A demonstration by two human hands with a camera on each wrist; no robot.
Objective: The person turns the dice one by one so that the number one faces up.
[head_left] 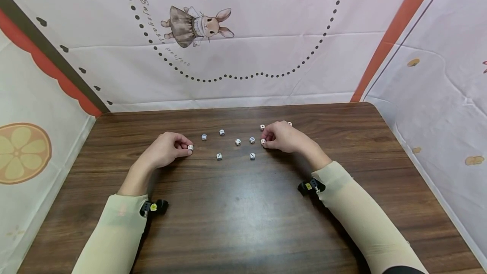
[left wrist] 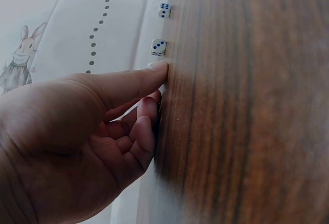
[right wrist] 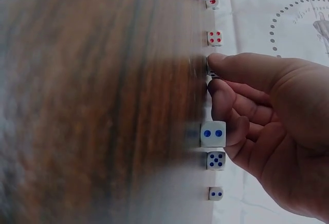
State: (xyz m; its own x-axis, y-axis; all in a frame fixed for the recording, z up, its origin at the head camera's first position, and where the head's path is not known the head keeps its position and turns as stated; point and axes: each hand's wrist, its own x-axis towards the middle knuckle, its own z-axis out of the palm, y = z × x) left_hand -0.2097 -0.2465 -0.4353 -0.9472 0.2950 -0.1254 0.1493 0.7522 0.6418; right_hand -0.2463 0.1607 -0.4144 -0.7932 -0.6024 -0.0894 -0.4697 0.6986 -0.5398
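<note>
At the left of a loose spread of dice, my left hand [head_left: 165, 149] pinches a white die [head_left: 190, 148] between thumb and fingertips. In the left wrist view the thumb of that hand [left wrist: 77, 116] hides most of the die. My right hand [head_left: 285, 138] pinches another white die [head_left: 263, 142] near the right end of the spread. The right wrist view shows this die [right wrist: 210, 68] mostly covered by the thumb. Behind the right hand lie a die [head_left: 262, 127] and a partly hidden die [head_left: 290, 124]; just left of its fingertips sits one more die [head_left: 252, 140].
Between the hands, several more dice rest on the brown wooden table [head_left: 228, 223], among them a die [head_left: 219, 156] and a die [head_left: 253, 156] nearer the front. A white printed cloth [head_left: 266, 54] hangs behind the table and along both sides.
</note>
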